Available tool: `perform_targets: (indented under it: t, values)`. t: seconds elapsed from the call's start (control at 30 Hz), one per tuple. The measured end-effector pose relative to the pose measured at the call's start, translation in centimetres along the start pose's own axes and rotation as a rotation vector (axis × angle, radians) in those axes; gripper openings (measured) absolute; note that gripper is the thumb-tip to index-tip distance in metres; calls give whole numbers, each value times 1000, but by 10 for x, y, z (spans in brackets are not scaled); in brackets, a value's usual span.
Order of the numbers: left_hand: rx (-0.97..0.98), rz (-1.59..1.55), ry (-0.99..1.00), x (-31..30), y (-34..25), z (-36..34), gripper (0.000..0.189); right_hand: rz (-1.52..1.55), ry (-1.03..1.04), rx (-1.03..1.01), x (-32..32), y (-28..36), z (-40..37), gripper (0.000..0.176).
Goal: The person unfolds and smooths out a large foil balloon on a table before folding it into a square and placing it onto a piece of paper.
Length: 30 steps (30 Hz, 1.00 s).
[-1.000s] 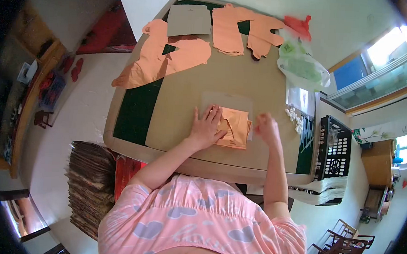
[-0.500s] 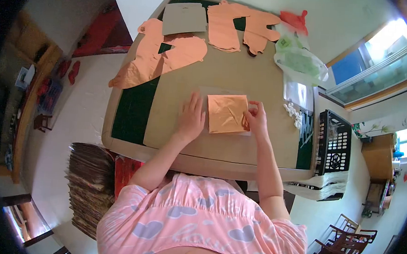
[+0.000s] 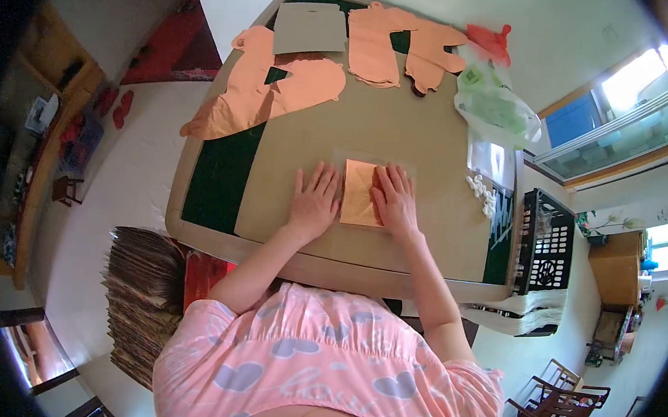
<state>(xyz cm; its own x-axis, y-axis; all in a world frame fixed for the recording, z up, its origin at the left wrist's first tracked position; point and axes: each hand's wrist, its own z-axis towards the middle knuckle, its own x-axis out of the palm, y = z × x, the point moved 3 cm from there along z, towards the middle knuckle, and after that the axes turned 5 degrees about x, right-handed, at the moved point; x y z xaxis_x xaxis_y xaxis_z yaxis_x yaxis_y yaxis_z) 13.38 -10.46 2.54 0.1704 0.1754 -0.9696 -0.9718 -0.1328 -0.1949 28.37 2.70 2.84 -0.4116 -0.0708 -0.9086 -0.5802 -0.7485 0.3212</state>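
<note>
A copper-coloured foil square (image 3: 358, 194) lies on a clear sheet on the tan board, its right part covered by my right hand. My right hand (image 3: 395, 201) rests flat on it with the fingers spread. Just left of the foil, my left hand (image 3: 315, 201) lies flat on the board and the edge of the clear sheet, fingers apart, holding nothing. Further up the table (image 3: 429, 145) are large copper-coloured foil shapes (image 3: 241, 100), (image 3: 374, 47) and a grey card stack (image 3: 309, 30).
At the table's right are a clear and green plastic bag (image 3: 493, 107), a red bag (image 3: 491, 42) and small white pieces (image 3: 482, 194). A black crate (image 3: 548, 241) with white strands (image 3: 530, 308) stands beside it. Stacked brown sheets (image 3: 141, 304) stand at lower left.
My right hand has moved from pinching the foil's right edge to lying flat over its right part. Less of the foil shows. My left hand stays flat beside it.
</note>
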Motion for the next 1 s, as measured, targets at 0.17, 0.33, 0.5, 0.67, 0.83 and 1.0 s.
perform_targets:
  t: [0.17,0.33,0.5,0.67,0.83,1.0]
  values:
    - [-72,-218,-59,-4,3,9,48,-63,-6,35,4,2,0,47]
    - [82,-209,-148,10,-23,44,51,-132,1,13,7,-3,4,47]
    - [51,-95,-76,29,-27,45,55,-137,73,37,9,-5,3,49]
    - [40,-123,-62,26,-27,45,53,-183,157,84,3,-6,0,50]
    - [-59,-655,-381,39,3,55,33,-182,159,103,5,-6,-3,51]
    - [-88,-452,-459,4,29,59,23,-194,165,113,4,-5,-1,52]
